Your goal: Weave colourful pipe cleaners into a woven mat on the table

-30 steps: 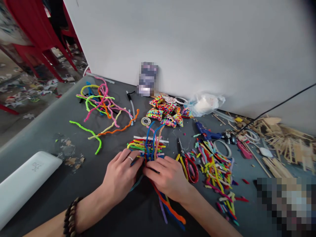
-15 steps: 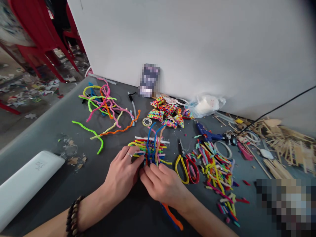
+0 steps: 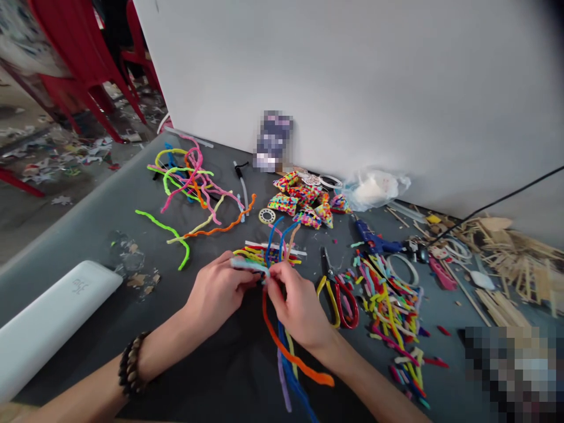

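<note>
Colourful pipe cleaners are woven into a small mat (image 3: 259,252) at the front middle of the table. My left hand (image 3: 218,291) is closed at its near left side, thumb and fingers gripping the mat's edge. A light blue pipe cleaner (image 3: 247,265) runs across my left fingers, and my right hand (image 3: 296,299) pinches its right end. Toward me hang loose strands, including an orange pipe cleaner (image 3: 288,351) and a purple one (image 3: 283,382). My fingers hide part of the weave. Scissors (image 3: 338,296) with yellow and red handles lie just right of my right hand.
Long loose pipe cleaners (image 3: 194,176) lie at the back left. Finished woven pieces (image 3: 304,197), a plastic bag (image 3: 374,187) and a blue glue gun (image 3: 374,238) stand behind. Cut pipe cleaner bits (image 3: 392,305) and wooden sticks (image 3: 524,258) are piled right; a white power bank (image 3: 61,329) is left.
The light blue pipe cleaner now shows between my hands. My right hand has risen to pinch it, and more strands hang toward me. The view has shifted slightly.
</note>
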Demonstrator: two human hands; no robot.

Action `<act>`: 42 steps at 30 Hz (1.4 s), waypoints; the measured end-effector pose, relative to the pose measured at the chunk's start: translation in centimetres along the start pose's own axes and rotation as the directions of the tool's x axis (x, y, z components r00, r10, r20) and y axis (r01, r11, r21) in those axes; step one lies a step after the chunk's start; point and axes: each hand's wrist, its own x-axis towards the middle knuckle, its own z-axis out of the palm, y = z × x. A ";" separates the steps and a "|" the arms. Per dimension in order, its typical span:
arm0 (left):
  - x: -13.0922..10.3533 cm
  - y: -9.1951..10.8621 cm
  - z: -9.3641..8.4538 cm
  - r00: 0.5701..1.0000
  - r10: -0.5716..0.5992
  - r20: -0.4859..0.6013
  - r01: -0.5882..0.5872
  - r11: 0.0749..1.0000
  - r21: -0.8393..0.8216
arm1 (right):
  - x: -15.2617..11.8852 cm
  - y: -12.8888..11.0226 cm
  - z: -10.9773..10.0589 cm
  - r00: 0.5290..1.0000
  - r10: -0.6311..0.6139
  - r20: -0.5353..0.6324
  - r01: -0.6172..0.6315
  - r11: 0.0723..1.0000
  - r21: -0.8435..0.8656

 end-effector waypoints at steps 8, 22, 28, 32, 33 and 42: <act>-0.6 0.5 0.1 0.997 0.071 0.016 -0.072 0.994 0.081 | 2.1 -0.2 -0.3 0.999 0.050 -0.016 -0.051 0.996 -0.076; -2.0 2.8 0.2 0.945 0.322 -0.060 -0.274 0.877 0.396 | 3.2 1.0 0.4 0.989 -0.001 -0.146 -0.060 0.907 -0.418; -2.6 2.9 0.5 0.925 0.376 0.064 -0.377 0.878 0.296 | 1.2 0.4 -0.8 0.976 -0.037 -0.214 -0.045 0.929 -0.368; -2.7 3.1 0.8 0.924 0.376 0.075 -0.381 0.879 0.287 | -2.2 -0.1 -2.0 0.973 -0.065 -0.221 0.009 0.969 -0.246; -2.7 3.3 0.8 0.927 0.368 0.071 -0.372 0.881 0.293 | -3.1 -0.1 -2.1 0.974 -0.071 -0.213 0.023 0.975 -0.221; -2.9 3.6 1.0 0.871 0.449 0.201 -0.491 0.807 0.326 | -7.4 0.1 -0.6 0.981 -0.110 -0.157 0.080 0.979 -0.187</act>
